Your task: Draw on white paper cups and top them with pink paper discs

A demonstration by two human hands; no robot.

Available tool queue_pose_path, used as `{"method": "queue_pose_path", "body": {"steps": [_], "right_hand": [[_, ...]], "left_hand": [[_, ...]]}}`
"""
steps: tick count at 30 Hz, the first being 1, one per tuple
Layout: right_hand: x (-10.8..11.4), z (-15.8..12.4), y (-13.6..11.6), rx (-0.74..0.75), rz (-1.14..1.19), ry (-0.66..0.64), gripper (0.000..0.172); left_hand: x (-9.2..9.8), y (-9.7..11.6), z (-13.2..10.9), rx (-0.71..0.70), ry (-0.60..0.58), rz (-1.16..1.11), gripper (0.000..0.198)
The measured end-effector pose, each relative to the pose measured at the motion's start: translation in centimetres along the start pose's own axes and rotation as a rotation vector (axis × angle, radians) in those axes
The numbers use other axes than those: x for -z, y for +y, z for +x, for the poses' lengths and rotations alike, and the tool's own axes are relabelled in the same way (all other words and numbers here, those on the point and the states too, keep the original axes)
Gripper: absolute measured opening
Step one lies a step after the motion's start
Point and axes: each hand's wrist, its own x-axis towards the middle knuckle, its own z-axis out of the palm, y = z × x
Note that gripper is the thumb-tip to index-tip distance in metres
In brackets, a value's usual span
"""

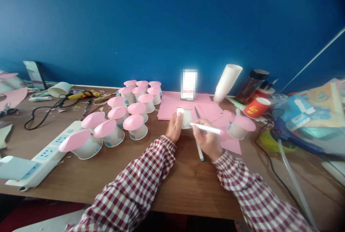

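Observation:
In the middle of the desk my left hand [174,127] is closed on the left side of a white paper cup [186,117], which has blue marks near its lower edge. My right hand [206,136] grips a white marker [208,128] with a pink end, its tip at the cup's right side. Below the right hand a second marker [199,150] with a blue end lies on the wood. Sheets of pink paper [169,106] lie behind the cup. To the right stands a paper cup with a pink disc [244,122] on top.
Several paper cups with pink discs [134,122] stand on the left. Nearby are a power strip [51,149] and a black cable [36,121]. A bright phone [189,85] stands at the back. Rightward are stacked cups [228,81], a red cup [257,108] and a blue glue gun [293,136].

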Motion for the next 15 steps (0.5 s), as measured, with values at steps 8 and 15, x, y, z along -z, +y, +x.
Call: {"method": "queue_pose_path", "body": {"steps": [8, 15], "right_hand": [[0.27, 0.29, 0.02, 0.035, -0.050, 0.028, 0.014], [0.22, 0.28, 0.05, 0.012, -0.038, -0.015, 0.012]], "left_hand": [[-0.02, 0.21, -0.19, 0.007, -0.006, -0.008, 0.042], [0.02, 0.24, -0.17, -0.008, 0.000, 0.002, 0.042]]}}
